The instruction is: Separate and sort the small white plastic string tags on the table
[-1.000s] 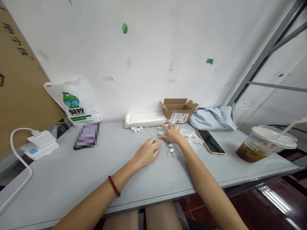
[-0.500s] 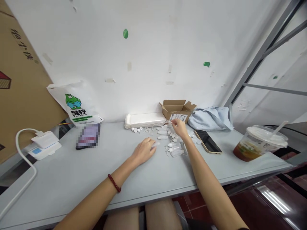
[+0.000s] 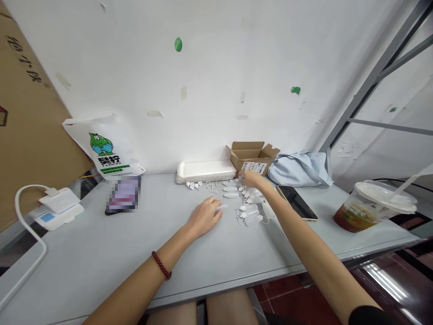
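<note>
left hand (image 3: 204, 216) curled palm-down, right hand (image 3: 251, 178) farther forward

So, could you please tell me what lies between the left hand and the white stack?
In the head view, small white caps and thin pale loops lie between the left hand and the white stack.

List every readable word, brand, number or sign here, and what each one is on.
"樊柠": white bag.
"FANNING": same bag, beneath those characters.
"®": large carton, after stylised characters, perhaps "绝尘侠".
Too small or blurred: the bag's green strips, the label on the small cardboard box, the drink cup print.
Pixelated: the purple item.
</note>
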Available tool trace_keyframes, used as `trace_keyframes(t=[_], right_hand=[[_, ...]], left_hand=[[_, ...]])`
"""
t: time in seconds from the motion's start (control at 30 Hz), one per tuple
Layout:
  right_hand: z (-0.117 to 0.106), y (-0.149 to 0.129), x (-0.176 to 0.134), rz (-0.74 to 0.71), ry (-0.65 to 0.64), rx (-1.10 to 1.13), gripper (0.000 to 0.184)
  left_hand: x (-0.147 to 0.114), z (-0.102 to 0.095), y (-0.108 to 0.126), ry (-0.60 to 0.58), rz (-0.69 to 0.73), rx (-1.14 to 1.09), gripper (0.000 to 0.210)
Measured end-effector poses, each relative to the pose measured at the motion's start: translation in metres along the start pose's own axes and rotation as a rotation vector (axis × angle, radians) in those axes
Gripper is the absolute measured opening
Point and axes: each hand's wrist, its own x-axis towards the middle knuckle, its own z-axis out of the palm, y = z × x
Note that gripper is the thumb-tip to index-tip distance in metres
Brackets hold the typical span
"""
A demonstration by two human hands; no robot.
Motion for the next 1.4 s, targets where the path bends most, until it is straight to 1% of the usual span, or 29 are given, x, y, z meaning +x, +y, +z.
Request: trace_keyframes(t=[0.07, 0.13, 0.2, 0.27, 0.33, 0.43, 0.53, 0.63, 0.7, 0.83, 0.93, 1.07, 1.27, 1.33, 1.4], right_hand=[[-0.007, 0.003, -0.008, -0.007, 0.002, -0.013, 0.036], [-0.015, 0.007, -0.018, -0.012, 0.016, -0.018, 0.036], [-0.020, 0.012, -0.025, -0.030, 0.061, -0.009, 0.038], [-0.021, 0.016, -0.029, -0.079, 0.126, 0.011, 0.035], [-0.014, 0.018, -0.028, -0.135, 0.156, 0.027, 0.030], [0.001, 0.020, -0.022, -0.149, 0.139, 0.019, 0.030], [0.014, 0.021, -0.015, -0.093, 0.140, -0.024, 0.038], [0.019, 0.021, -0.007, -0.082, 0.095, -0.070, 0.047], [0.019, 0.020, 0.002, -0.093, 0.049, -0.091, 0.045], [0.019, 0.017, 0.019, -0.093, -0.015, -0.127, 0.032], [0.017, 0.013, 0.021, -0.088, -0.027, -0.152, 0.030], [0.009, 0.011, 0.009, -0.082, 0.018, -0.168, 0.033], [-0.011, 0.027, -0.014, -0.048, 0.094, -0.189, 0.037], [-0.017, 0.032, -0.019, -0.062, 0.114, -0.190, 0.034], [-0.019, 0.034, -0.021, -0.121, 0.105, -0.170, 0.029]], left_hand=[[0.000, 0.000, 0.000, -0.005, -0.009, 0.001, 0.030], [0.000, -0.001, 0.001, -0.013, -0.015, -0.001, 0.031], [-0.001, -0.001, 0.002, -0.022, -0.013, 0.000, 0.033], [-0.001, -0.002, 0.003, -0.031, -0.010, 0.007, 0.033], [-0.002, -0.003, 0.004, -0.036, -0.011, 0.011, 0.033], [-0.002, -0.003, 0.003, -0.038, -0.020, 0.003, 0.034], [-0.003, -0.003, 0.003, -0.042, -0.031, -0.012, 0.034], [-0.003, -0.004, 0.004, -0.049, -0.028, -0.017, 0.033], [-0.003, -0.004, 0.004, -0.049, -0.027, -0.020, 0.032], [-0.002, -0.005, 0.005, -0.053, -0.023, -0.027, 0.031], [-0.002, -0.005, 0.004, -0.056, -0.012, -0.017, 0.032], [-0.001, -0.003, 0.003, -0.058, -0.014, -0.011, 0.033], [-0.002, -0.003, 0.004, -0.061, -0.050, -0.056, 0.032], [-0.001, -0.003, 0.004, -0.062, -0.065, -0.068, 0.032], [-0.001, -0.003, 0.004, -0.060, -0.074, -0.077, 0.032]])
